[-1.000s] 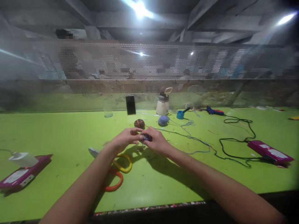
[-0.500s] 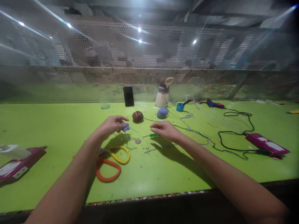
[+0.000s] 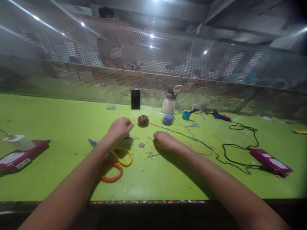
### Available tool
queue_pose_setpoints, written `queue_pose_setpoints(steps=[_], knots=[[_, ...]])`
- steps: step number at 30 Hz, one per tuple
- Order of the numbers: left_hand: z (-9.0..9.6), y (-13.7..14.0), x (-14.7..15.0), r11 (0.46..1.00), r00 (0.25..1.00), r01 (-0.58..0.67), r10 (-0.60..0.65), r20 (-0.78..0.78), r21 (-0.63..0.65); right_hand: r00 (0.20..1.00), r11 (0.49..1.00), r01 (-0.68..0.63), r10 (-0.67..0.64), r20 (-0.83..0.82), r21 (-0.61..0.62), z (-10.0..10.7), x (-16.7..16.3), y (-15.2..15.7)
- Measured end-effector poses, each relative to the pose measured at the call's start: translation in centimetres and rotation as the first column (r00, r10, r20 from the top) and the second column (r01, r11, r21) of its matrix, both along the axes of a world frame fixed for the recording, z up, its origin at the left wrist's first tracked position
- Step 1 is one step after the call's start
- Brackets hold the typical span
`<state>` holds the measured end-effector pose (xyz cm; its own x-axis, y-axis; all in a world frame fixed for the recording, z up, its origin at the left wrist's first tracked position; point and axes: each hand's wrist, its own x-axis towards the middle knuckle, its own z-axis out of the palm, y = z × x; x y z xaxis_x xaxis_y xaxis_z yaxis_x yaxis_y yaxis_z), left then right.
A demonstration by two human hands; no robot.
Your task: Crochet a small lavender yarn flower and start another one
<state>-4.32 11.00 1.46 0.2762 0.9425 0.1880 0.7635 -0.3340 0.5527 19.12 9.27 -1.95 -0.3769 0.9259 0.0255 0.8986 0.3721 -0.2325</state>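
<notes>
Since the dark yarn ball (image 3: 143,120) is the fixed reference, places go by it. Left hand (image 3: 120,130), nearer the person and left of it, curls over a small blue piece (image 3: 128,136); can't tell if the grip pinches that or just covers it. Right hand (image 3: 165,140), nearer and right of it, has fingers bunched low at the table (image 3: 155,187); grip contents hidden, can't tell. Scissors (image 3: 131,157) lie nearer and left of it, partly under the left forearm, loops toward the person, probably for easy reach. Lilac yarn ball (image 3: 168,119) sits right of it, presumably back there to keep hand space.
</notes>
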Motion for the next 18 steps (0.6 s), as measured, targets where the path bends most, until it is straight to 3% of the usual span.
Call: queue_pose_setpoints(steps=[6, 12, 18], knots=[[-1.8, -5.3, 7.0, 0.930, 0.916, 0.365, -0.367, -0.162, -0.041, 0.941, 0.993, 0.113, -0.097, -0.325, 0.029, 2.2, 3.6, -0.7], [-2.5, -6.6, 7.9, 0.915, 0.905, 0.398, -0.403, -0.134, -0.065, 0.792, 0.995, 0.096, -0.091, -0.603, -0.024, 2.6, 4.0, -2.5], [-0.8, -4.8, 5.8, 0.886, 0.915, 0.403, -0.387, 0.112, -0.230, 0.644, 0.977, -0.031, -0.140, -0.752, -0.209, 2.9, 2.5, -4.1]])
